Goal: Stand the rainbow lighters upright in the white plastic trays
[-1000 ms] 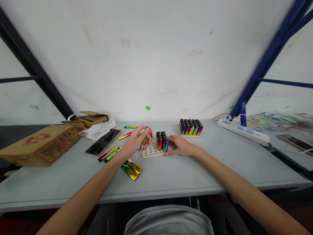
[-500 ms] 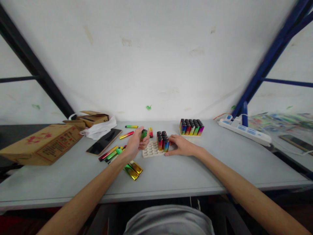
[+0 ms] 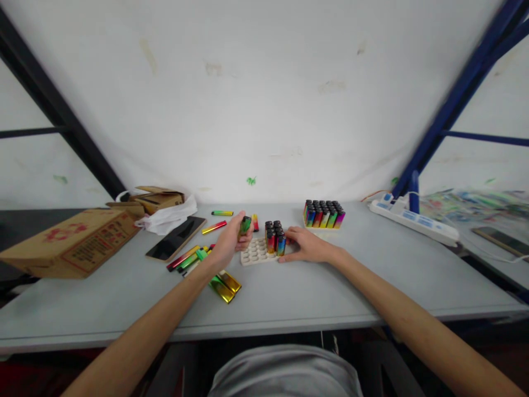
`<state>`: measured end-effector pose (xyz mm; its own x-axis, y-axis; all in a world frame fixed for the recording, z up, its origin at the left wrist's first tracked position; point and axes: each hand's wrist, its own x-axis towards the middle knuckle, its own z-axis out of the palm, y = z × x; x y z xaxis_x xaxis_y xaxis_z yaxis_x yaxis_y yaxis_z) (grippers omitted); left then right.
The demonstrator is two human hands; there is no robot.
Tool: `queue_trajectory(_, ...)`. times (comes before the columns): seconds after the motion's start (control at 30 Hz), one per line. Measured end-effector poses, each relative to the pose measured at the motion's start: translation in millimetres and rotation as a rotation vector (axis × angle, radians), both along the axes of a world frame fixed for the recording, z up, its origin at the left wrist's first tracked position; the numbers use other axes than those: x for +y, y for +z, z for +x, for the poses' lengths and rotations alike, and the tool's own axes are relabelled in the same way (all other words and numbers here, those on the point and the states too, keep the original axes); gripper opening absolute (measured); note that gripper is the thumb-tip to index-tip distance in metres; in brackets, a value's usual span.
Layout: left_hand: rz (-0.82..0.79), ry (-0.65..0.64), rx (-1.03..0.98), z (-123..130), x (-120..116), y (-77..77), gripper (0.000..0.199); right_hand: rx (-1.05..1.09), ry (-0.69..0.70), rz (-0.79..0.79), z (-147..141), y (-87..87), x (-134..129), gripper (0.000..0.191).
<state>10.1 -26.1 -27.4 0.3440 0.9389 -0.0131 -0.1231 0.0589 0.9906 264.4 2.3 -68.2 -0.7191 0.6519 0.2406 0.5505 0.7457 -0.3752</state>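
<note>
The left hand (image 3: 232,238) had its grip clamped on a green lighter (image 3: 246,224), thumb and curled fingers together around it, so that only part of the body showed at the top of the fist. That lighter was at the far left corner of the white tray (image 3: 253,256); how high it hung above the worktop (image 3: 326,292) could not be told. The right hand (image 3: 309,246) was at the tray's right end, its thumb and fingers apart, beside the upright lighters (image 3: 276,241) that filled the tray's right part; whether the fingertips pressed on them was unclear. The holes in the tray's left part were bare.

Just beyond the tray lay a red-and-yellow lighter (image 3: 255,223). Farther off, to the tray's left and beyond, were a red-and-gold lighter (image 3: 214,227) and a green-and-yellow lighter (image 3: 222,213). A loose pile of lighters (image 3: 187,259) lay left of the tray, partly hidden by the left forearm, with two gold-ended lighters (image 3: 226,285) on the tray's near left side. A packed block of lighters (image 3: 323,216) stood beyond the tray to its right. Left of the tray, past the pile, lay a dark phone (image 3: 176,239).
</note>
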Motion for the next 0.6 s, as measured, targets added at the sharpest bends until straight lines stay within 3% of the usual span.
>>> queue_trajectory(0.1, 0.025, -0.027, -0.037, 1.7, -2.6, 1.6, 0.048, -0.001, 0.012, -0.002, 0.1, 0.0, 0.5, 0.064)
queue_trajectory(0.2, 0.177, -0.002, -0.005, 3.9, -6.0, 2.2, 0.034, -0.002, 0.010, 0.005, 0.1, 0.1, 0.9, 0.064)
queue_trajectory(0.4, 0.557, 0.056, 0.309, 2.3, -7.3, 0.1, 0.027, 0.014, 0.011, 0.008, -0.6, 1.7, -0.6, 0.062)
queue_trajectory(0.6, 0.722, -0.011, 0.492, 0.7, -7.4, -7.2, 0.029, 0.012, 0.003, 0.000, -0.8, 1.7, -0.7, 0.060)
